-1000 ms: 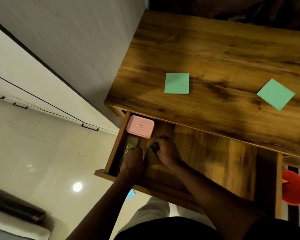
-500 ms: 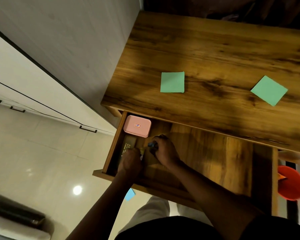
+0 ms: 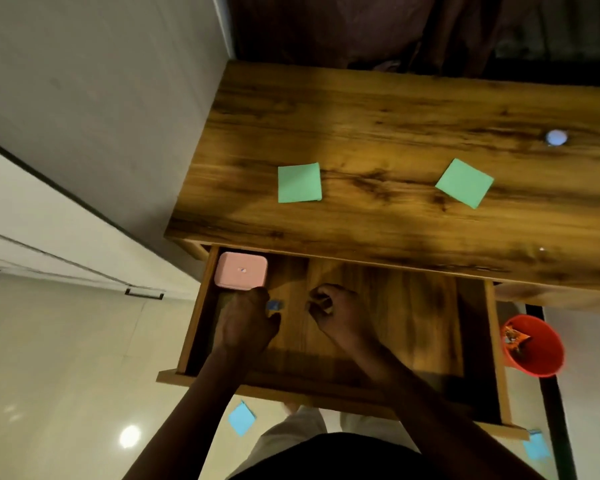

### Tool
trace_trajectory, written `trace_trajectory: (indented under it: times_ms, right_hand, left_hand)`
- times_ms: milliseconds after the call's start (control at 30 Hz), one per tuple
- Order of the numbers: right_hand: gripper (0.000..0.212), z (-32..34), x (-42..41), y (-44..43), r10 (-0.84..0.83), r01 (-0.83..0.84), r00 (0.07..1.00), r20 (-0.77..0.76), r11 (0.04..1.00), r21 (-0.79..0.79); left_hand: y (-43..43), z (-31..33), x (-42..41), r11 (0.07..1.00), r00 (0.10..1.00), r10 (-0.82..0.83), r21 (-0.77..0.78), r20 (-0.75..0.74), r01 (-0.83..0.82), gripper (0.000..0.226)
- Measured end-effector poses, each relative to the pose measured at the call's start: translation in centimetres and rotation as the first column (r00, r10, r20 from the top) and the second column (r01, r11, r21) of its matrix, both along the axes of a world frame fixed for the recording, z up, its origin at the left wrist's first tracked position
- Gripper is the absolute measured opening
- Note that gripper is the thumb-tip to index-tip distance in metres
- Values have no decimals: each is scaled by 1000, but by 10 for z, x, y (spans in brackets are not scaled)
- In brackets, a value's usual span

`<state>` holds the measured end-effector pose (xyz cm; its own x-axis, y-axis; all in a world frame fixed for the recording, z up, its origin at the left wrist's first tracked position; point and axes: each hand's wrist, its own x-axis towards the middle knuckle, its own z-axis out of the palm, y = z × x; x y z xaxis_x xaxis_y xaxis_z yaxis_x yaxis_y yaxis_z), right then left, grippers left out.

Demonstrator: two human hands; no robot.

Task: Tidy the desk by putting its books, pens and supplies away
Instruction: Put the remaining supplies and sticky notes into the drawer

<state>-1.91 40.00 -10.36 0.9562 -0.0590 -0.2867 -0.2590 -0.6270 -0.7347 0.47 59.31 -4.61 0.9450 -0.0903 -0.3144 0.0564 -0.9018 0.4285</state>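
Inside the open drawer [image 3: 413, 313], a small blue item [image 3: 275, 305] lies just beside the left hand [image 3: 246, 323], which reaches toward the pink box [image 3: 241, 270] in the rear left corner; whether it grips the item is unclear. The right hand [image 3: 336, 313] rests nearby, fingers curled, any contents hidden. On the desk [image 3: 395, 109] above lie a left green note [image 3: 299, 182] and a right green note [image 3: 464, 182]. A red bucket [image 3: 534, 344] stands on the floor.

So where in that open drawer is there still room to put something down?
The right half of the drawer is bare wood, from the right hand to the right wall. Its left end is crowded: pink box at the back corner, left hand, a small blue item beside it.
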Motion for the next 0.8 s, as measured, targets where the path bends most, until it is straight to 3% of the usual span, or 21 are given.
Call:
trace_trajectory:
  times_ms: [233, 433, 600, 800]
  right_hand:
    - [16, 49, -2, -53, -197, 192, 976, 93, 979, 60]
    - [17, 80, -1, -122, -301, 285, 936, 180, 952, 111]
    - [17, 100, -5, -187, -381, 355, 892, 244, 924, 144]
    - [16, 103, -4, -290, -407, 383, 875, 260, 913, 142]
  left_hand:
    - [-68, 30, 31, 980, 970, -180, -55, 162, 191, 22]
    - [-140, 54, 42, 946, 924, -287, -79, 254, 315, 35]
    - [-211, 62, 46, 937, 933, -291, -134, 212, 322, 48]
    - [-310, 57, 51, 924, 912, -309, -141, 271, 355, 54]
